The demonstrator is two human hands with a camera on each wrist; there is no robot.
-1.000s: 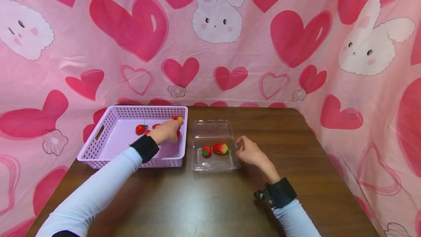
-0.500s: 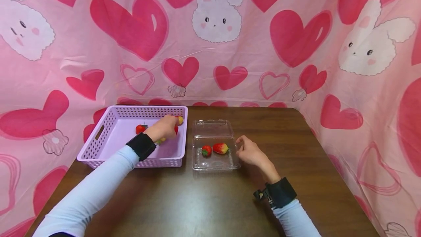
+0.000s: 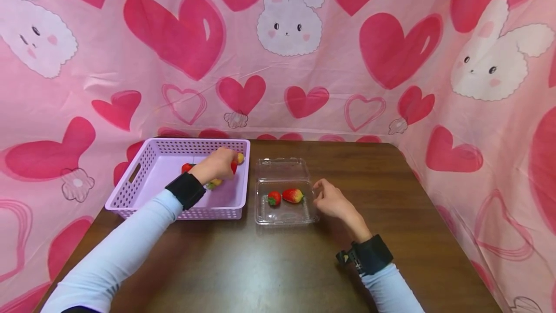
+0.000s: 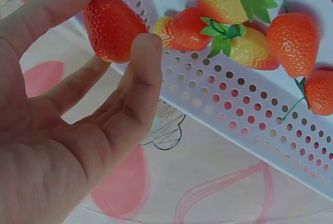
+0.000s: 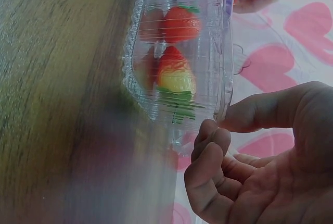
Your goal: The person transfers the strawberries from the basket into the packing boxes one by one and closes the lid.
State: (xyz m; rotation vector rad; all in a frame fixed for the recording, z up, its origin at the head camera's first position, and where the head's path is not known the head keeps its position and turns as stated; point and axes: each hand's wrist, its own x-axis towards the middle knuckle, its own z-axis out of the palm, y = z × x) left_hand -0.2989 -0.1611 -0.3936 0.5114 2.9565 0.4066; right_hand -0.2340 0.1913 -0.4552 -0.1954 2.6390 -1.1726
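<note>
My left hand (image 3: 216,164) is over the right part of the lilac basket (image 3: 130,201). Its thumb and fingers pinch a red strawberry (image 4: 112,28), seen up close in the left wrist view. Beyond it in the basket lie several more strawberries, among them a yellow and red one (image 4: 255,52) with green leaves. My right hand (image 3: 333,200) pinches the right rim of a clear plastic clamshell box (image 3: 286,216), whose lid (image 3: 281,170) is folded back. Two strawberries sit inside it: a red one (image 3: 274,198) and a red one with a yellow end (image 3: 293,195).
The basket and box stand side by side on a brown wooden table (image 3: 278,264), with a narrow gap between them. A pink cloth (image 3: 299,71) with hearts and rabbits hangs behind and around the table.
My left hand has shifted slightly up and left within the basket, and a yellow strawberry below it has come into sight. My right hand has kept its place at the box.
</note>
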